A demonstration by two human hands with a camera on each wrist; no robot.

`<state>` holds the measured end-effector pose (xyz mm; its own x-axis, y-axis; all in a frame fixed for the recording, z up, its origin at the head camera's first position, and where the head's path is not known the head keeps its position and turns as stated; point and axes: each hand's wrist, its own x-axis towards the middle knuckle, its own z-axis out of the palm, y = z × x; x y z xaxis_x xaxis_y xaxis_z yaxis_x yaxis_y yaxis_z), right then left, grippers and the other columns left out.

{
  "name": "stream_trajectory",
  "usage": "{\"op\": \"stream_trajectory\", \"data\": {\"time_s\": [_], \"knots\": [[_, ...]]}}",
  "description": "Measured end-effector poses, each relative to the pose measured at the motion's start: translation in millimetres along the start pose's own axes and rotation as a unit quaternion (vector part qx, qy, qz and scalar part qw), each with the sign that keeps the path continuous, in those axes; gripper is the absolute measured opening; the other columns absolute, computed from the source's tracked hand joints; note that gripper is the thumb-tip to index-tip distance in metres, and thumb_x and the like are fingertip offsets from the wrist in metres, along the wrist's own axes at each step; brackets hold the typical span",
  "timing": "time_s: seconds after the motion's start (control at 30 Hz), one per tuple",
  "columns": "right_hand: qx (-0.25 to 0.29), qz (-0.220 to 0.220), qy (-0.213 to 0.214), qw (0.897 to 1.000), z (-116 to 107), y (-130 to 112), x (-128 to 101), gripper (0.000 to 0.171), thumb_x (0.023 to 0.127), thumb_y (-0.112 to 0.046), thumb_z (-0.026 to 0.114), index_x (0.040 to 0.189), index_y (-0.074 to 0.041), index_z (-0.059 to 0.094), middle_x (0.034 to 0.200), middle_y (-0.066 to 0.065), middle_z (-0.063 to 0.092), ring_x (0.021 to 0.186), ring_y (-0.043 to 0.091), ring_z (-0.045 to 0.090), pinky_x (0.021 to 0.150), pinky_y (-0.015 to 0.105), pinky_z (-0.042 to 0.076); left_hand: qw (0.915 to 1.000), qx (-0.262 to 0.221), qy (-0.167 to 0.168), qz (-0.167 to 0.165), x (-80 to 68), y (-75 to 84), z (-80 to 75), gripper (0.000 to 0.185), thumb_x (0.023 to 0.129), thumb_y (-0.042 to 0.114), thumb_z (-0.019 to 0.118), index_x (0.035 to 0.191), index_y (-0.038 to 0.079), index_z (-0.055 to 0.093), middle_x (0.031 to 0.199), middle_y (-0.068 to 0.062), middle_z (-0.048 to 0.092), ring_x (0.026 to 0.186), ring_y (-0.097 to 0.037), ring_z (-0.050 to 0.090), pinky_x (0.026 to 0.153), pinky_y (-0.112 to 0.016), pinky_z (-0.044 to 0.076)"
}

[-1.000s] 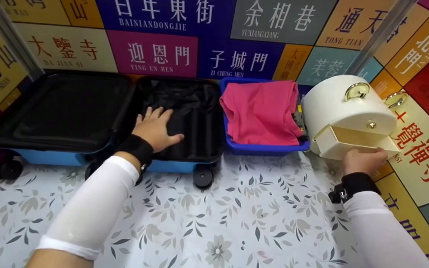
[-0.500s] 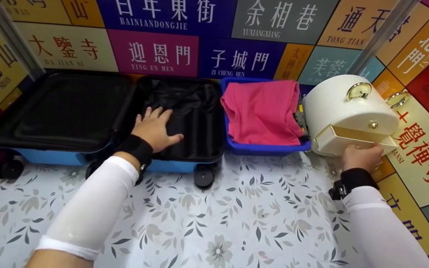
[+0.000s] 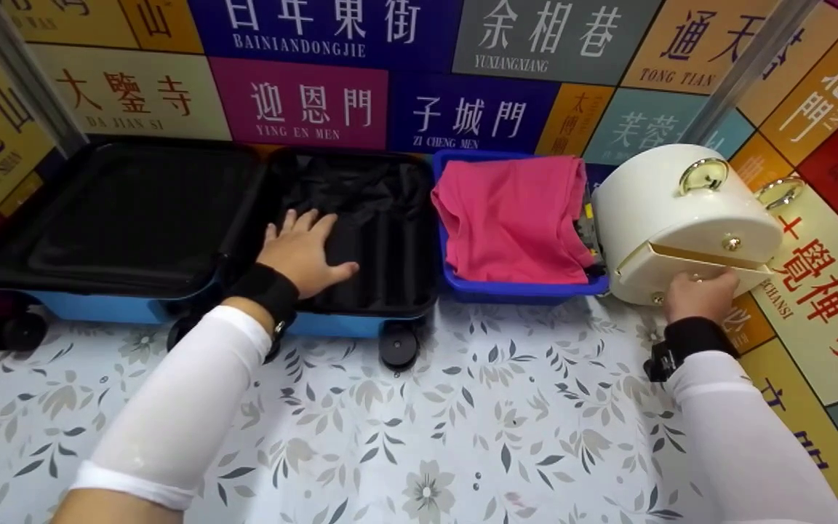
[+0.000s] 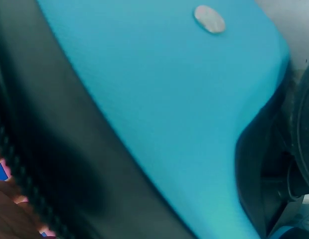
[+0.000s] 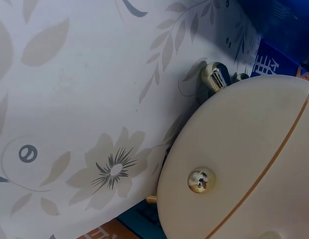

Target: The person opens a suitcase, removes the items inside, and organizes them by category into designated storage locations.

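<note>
At the right of the head view, my right hand (image 3: pixel 699 295) is against the front of the lowest drawer (image 3: pixel 670 271) of the cream jewellery box (image 3: pixel 670 211), fingers curled at its upper edge; whether they hook that edge or only press on it I cannot tell. The drawer stands slightly out of the round body. In the right wrist view the box front fills the lower right, with a small gold knob (image 5: pixel 200 180) on it and a gold foot (image 5: pixel 216 75) resting on the floral table cover (image 5: pixel 70 99).

Left of centre, my left hand (image 3: pixel 302 251) lies flat with fingers spread on the black lining of the open blue suitcase (image 3: pixel 332 320), holding nothing. Between the suitcase and the box sits a blue bin (image 3: pixel 513 291) with a folded pink cloth (image 3: pixel 510 218) in it.

I judge the box light, hard plastic with a glossy, slippery shell, so it may slide or tip on the smooth cover if pushed off-centre. The drawer looks thin-walled and loose in its slot; the sound place to take it is the middle of its front or the knob, not a corner. The gold ring handles (image 3: pixel 703 175) on top look delicate.
</note>
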<state>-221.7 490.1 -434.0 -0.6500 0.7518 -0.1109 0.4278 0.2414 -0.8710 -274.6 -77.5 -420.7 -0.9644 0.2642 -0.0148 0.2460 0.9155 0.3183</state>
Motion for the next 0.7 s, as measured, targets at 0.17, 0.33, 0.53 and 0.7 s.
{"op": "stream_trajectory", "data": {"time_s": [0.17,0.33,0.53,0.7], "knots": [[-0.009,0.0,-0.008,1.0,0.9,-1.7,-0.1,0.073,0.104,-0.021,0.046,0.168,-0.011,0.011,0.176,0.008,0.023,0.16,0.02,0.026,0.131,0.027,0.02,1.0,-0.002,0.0,0.0,-1.4,-1.1,-0.6,0.096,0.094,0.066,0.064,0.168,0.015,0.028,0.174,-0.022,0.023,0.162,-0.05,0.008,0.127,-0.073,0.01],[-0.019,-0.01,-0.01,1.0,4.5,-3.7,0.6,0.071,0.104,-0.022,0.045,0.167,-0.011,0.016,0.174,0.009,0.026,0.159,0.022,0.03,0.131,0.029,0.021,1.0,0.0,0.0,-0.003,-3.1,-0.7,-0.2,0.096,0.094,0.066,0.063,0.168,0.016,0.028,0.174,-0.021,0.023,0.162,-0.05,0.008,0.127,-0.072,0.011],[-0.027,-0.023,-0.005,0.999,10.6,-5.1,2.3,0.068,0.105,-0.026,0.045,0.165,-0.008,0.02,0.173,0.011,0.029,0.158,0.023,0.031,0.131,0.029,0.022,1.0,-0.005,0.0,-0.001,-3.7,-1.2,1.4,0.095,0.095,0.065,0.064,0.168,0.016,0.027,0.174,-0.022,0.023,0.162,-0.049,0.008,0.127,-0.072,0.009],[-0.029,-0.038,-0.002,0.999,14.3,-5.3,4.9,0.068,0.105,-0.028,0.046,0.165,-0.007,0.022,0.173,0.011,0.03,0.158,0.023,0.031,0.131,0.027,0.021,1.0,-0.007,-0.003,-0.002,-4.0,-0.7,2.0,0.095,0.095,0.065,0.064,0.168,0.017,0.027,0.174,-0.021,0.022,0.162,-0.049,0.007,0.128,-0.072,0.008]]}}
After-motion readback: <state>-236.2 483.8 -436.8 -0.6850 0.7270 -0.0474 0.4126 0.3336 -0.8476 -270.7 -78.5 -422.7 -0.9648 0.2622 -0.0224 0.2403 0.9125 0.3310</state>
